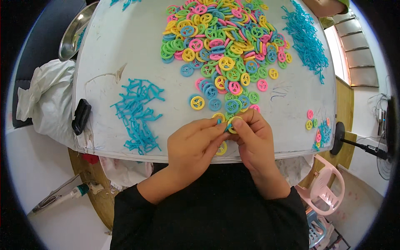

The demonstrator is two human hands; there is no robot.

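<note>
Near the table's front edge, my two hands meet over the small plastic parts. My left hand [192, 141] pinches a small blue plastic piece [228, 126], mostly hidden by the fingers. My right hand [257, 136] has thumb and fingers closed on a yellow spoked plastic wheel [232, 131], which touches the blue piece. Whether the two parts are joined cannot be made out. Another yellow wheel [222, 148] lies on the table below my fingers. Just beyond my hands spreads a big heap of pink, yellow, green and blue wheels [227, 43].
Slim blue plastic pieces lie in one pile [139, 114] at left and another [306, 41] at far right. A black case [81, 116] and metal bowl [75, 31] are at the left edge. Another person's arm [327, 6] reaches in at top right. A pink chair [327, 187] stands right.
</note>
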